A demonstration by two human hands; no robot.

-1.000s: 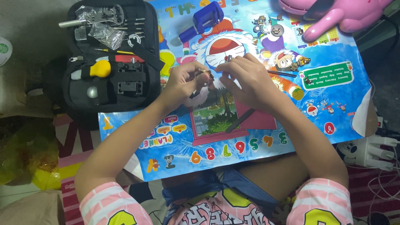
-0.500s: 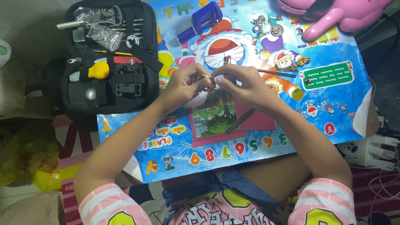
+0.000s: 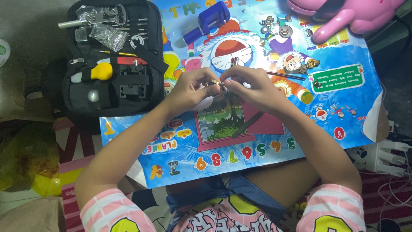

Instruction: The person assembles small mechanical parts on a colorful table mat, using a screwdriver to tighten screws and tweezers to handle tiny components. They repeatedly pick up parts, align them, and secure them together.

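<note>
My left hand (image 3: pixel 192 89) and my right hand (image 3: pixel 249 85) meet above a colourful cartoon table mat (image 3: pixel 257 141). Between their fingertips they pinch a small metal part (image 3: pixel 218 86), too small to identify. A thin metal tool (image 3: pixel 234 61) sticks up from the fingers of my right hand. A dark flat strap (image 3: pixel 248 124) lies on the mat just below my right hand.
An open black tool case (image 3: pixel 113 56) with a yellow-handled tool (image 3: pixel 101 71) lies at the left. A blue holder block (image 3: pixel 211 19), several small metal watch parts (image 3: pixel 274 26) and a long thin rod (image 3: pixel 286 75) lie on the mat. A pink plastic toy (image 3: pixel 343 15) sits top right.
Both hands have stayed together over the mat, with only small finger shifts around the metal part.
</note>
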